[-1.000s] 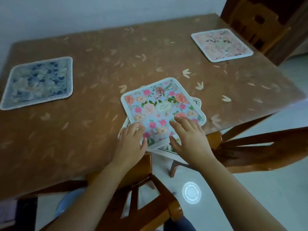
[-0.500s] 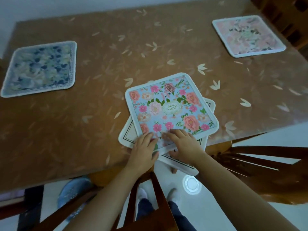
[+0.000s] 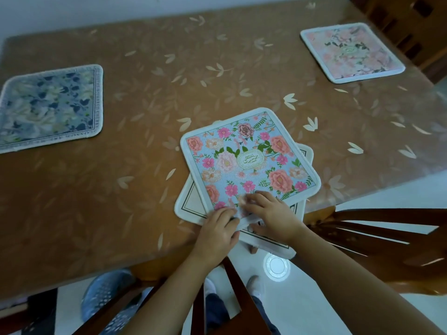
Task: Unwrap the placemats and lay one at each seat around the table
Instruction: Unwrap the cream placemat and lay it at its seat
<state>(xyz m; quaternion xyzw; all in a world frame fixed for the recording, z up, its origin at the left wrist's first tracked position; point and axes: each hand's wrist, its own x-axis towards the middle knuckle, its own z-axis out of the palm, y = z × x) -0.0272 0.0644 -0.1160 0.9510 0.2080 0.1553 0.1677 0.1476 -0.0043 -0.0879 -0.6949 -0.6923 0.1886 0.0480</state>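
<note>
A light blue placemat with pink flowers [image 3: 249, 158] lies askew on top of a cream placemat [image 3: 191, 204] at the table's near edge. The cream one juts out past the edge. My left hand [image 3: 217, 233] pinches the near corner of the blue floral placemat, thumb and fingers closed on it. My right hand [image 3: 273, 216] grips the same near edge, fingers on top and thumb below. A dark blue floral placemat [image 3: 48, 105] lies flat at the left. A pink floral placemat [image 3: 350, 52] lies flat at the far right.
The brown table [image 3: 157, 97] has a leaf-patterned cover. Wooden chairs stand at the near edge [image 3: 242, 305], to the right [image 3: 377, 240] and at the far right corner [image 3: 411, 25]. My feet and a round floor drain [image 3: 276, 265] show below.
Both hands slid back from lying flat on the blue floral placemat to its near corner and closed on it. The view has shifted slightly.
</note>
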